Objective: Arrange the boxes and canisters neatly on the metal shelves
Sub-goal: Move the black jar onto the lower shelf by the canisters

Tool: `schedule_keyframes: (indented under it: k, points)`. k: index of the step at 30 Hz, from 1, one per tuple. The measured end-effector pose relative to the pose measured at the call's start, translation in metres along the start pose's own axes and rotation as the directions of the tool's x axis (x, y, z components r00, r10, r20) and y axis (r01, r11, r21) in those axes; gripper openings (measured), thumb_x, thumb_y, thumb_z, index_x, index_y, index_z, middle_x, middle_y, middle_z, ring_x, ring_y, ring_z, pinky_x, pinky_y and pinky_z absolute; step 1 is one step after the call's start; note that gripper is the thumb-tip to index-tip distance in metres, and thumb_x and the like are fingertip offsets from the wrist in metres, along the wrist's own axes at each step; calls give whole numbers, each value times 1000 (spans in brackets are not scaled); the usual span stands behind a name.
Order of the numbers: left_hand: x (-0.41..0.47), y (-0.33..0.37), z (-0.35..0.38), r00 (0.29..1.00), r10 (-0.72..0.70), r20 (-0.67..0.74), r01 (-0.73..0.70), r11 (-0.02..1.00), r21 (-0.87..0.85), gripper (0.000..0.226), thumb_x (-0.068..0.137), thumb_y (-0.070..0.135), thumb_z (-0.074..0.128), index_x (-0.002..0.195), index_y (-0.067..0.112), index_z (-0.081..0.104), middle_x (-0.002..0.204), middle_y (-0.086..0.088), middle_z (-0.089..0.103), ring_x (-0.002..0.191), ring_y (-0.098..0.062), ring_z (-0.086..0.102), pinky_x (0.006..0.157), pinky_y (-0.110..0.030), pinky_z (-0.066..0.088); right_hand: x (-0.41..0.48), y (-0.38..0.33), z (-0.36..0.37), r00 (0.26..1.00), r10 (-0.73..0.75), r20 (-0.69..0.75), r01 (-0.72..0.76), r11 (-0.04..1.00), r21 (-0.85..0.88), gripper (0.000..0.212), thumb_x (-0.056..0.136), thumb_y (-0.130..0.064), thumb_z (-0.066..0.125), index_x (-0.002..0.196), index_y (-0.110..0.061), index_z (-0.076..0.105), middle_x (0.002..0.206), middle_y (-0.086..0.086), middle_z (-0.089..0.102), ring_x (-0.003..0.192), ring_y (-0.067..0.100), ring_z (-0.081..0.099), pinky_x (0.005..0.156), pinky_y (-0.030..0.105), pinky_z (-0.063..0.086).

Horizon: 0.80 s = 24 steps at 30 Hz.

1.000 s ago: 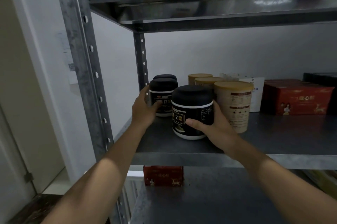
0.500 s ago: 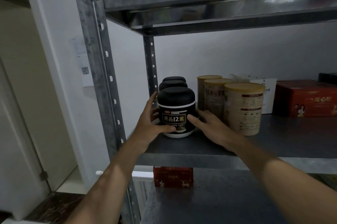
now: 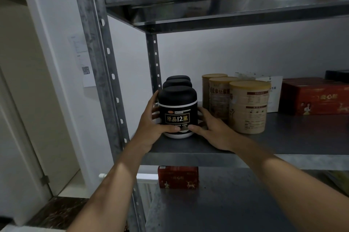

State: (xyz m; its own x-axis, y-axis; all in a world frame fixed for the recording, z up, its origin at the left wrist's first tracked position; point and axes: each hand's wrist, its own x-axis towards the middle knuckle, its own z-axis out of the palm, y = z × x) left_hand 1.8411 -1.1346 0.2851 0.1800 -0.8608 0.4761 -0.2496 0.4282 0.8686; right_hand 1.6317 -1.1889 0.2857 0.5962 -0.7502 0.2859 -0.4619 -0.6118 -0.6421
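We face a plain white wall [image 3: 245, 52] behind the metal shelves [image 3: 188, 160], all in dim light. Left of the shelves' front post, a paper notice with a QR code [image 3: 83, 61] is stuck to the wall beside a white door frame [image 3: 43, 46] and a beige door [image 3: 22, 103]. Below lies dark marbled flooring [image 3: 56, 211].

The left hand [image 3: 151, 126] and right hand [image 3: 213, 129] are bare, with short, plain nails showing on the thumbs. The left forearm [image 3: 117, 178] and right forearm [image 3: 283, 175] are bare too, slim and smooth, uncovered from the wrists down to where the lower edge of the view cuts them off.
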Motion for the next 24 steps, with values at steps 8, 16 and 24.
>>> schedule_keyframes:
  k: [8,16,24]
  points:
    - [-1,3,-1,1000,-4,-8,4,1000,-7,113,59,-9,85,126,65,33,136,0,52,126,-16,48,93,-29,49,0,-1,3,1000,-15,-19,12,988,-156,84,94,-54,52,157,-31,2,158,1,36,130,22,52,109,42,42]
    - [-4,6,-1,1000,-12,14,12,1000,-7,113,61,-9,84,125,67,30,138,-1,50,128,-16,47,103,-38,46,-1,-3,6,998,-7,-57,-6,977,-214,82,95,-55,52,156,-32,3,145,9,51,114,24,61,100,45,48]
    - [-4,4,1,1000,-9,23,9,1000,14,113,65,-7,84,135,59,25,136,3,50,128,-14,45,87,-18,46,-9,-11,4,996,1,-91,-24,968,-249,79,95,-54,53,156,-28,9,146,6,50,117,24,59,100,44,48]
